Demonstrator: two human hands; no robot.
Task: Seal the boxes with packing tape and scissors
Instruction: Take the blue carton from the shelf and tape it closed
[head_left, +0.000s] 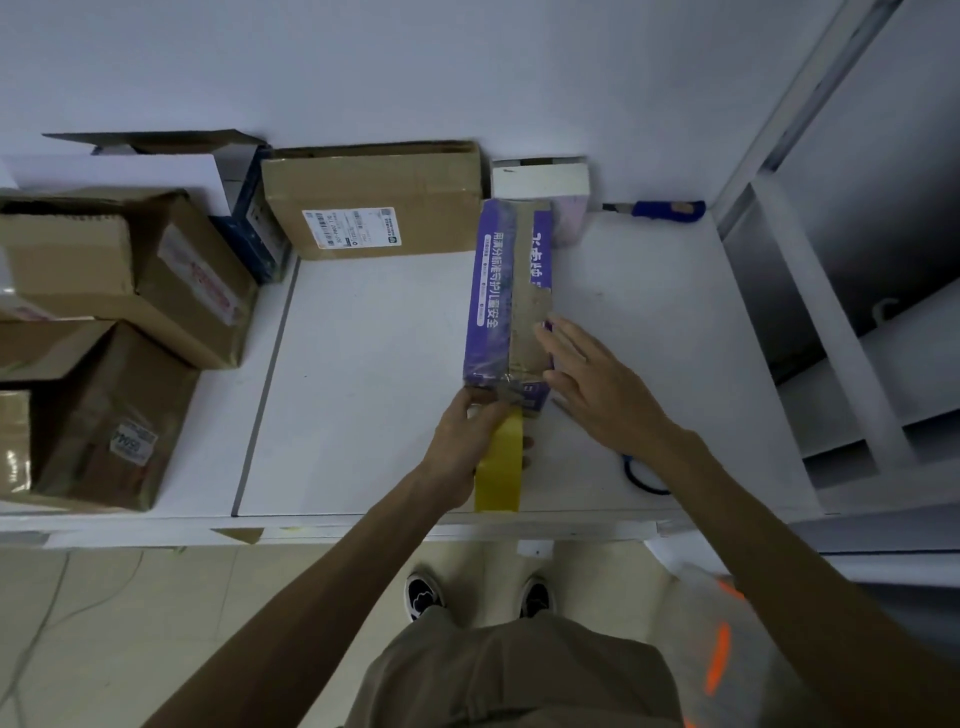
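A long purple box (493, 291) lies lengthwise on the white counter (374, 389), its near end turned toward the person, probably so that tape can run along its brown middle seam in one pull. The left hand (462, 452) is at that near end with its fingers (457, 415) curled round a yellow roll of tape (501, 467). The roll stands on edge, right against the end of the box, which looks like the start of a strip. The right hand (592, 382) lies flat along the right side of the box, its fingers straight and grasping nothing. It seems to be there to keep the box from sliding while the tape is drawn.

A pair of scissors (639, 478) with blue handles lies on the counter just under the right forearm, close enough to pick up for the cut. A blue knife (670, 209) lies at the back by the wall, well apart from the work.

By count there is one purple box, one roll, one pair of scissors and one knife. A white box (540, 179) stands behind the purple one, and a labelled brown box (374, 182) stands against the wall. At the left is a heap of brown boxes (104, 270), at least three of them. I cannot fix their exact number.
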